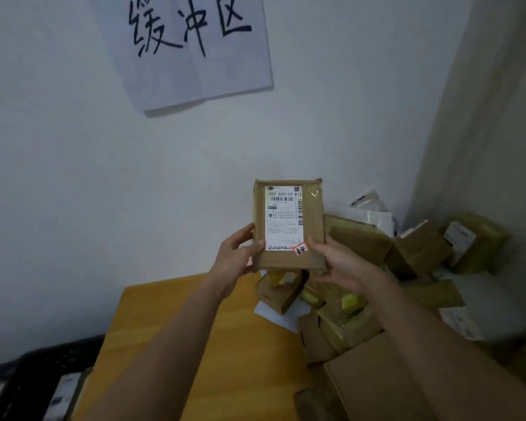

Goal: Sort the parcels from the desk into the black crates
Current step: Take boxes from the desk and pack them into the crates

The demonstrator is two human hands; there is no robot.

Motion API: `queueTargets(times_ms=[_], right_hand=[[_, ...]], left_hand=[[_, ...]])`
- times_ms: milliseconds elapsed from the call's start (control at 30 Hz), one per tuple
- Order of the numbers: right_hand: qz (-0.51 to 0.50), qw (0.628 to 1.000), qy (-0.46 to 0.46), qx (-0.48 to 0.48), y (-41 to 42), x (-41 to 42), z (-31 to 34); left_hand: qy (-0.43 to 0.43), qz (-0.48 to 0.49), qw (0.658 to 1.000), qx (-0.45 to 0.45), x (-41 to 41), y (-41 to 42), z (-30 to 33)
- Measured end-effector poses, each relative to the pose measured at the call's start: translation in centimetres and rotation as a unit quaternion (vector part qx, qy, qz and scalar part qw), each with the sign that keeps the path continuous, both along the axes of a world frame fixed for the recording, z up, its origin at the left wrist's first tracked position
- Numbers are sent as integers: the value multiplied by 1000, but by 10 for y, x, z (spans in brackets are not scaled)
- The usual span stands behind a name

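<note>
I hold a flat brown cardboard parcel [313,208] upright in front of me, above the desk. Its white shipping label with a barcode and a small red sticker faces me. My left hand [236,256] grips its lower left edge, thumb on the front. Its lower right corner sits in the grip of my right hand [340,262]. A heap of brown and yellow-taped parcels [362,299] covers the right side of the wooden desk [179,329]. A black crate [40,378] stands low at the left, beside the desk.
A large flat carton [377,387] lies at the desk's near right. White plastic mailers [368,208] lean in the wall corner behind the heap. A paper sign with handwritten characters [192,47] hangs on the white wall. Some parcels show inside the crate.
</note>
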State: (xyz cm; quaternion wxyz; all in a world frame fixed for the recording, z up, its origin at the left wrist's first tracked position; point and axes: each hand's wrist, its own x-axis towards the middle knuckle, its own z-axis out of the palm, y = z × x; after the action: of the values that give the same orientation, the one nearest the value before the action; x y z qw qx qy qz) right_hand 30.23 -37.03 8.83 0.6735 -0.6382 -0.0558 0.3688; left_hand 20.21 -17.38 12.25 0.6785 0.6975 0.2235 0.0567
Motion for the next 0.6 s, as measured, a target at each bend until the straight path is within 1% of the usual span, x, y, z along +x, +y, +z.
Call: queueTargets(times_ms=[100, 233, 400, 600], right_hand=[[42, 999, 17, -27, 36, -10, -23], [101, 993, 30, -44, 94, -42, -32], [181, 982, 23, -54, 163, -98, -38], [225, 971, 37, -64, 249, -190, -40]], left_hand=[[68, 52, 996, -22, -31, 24, -22], [111, 114, 987, -37, -82, 63, -39], [130, 184, 973, -47, -164, 115, -43], [117, 239, 963, -35, -278, 184, -45]])
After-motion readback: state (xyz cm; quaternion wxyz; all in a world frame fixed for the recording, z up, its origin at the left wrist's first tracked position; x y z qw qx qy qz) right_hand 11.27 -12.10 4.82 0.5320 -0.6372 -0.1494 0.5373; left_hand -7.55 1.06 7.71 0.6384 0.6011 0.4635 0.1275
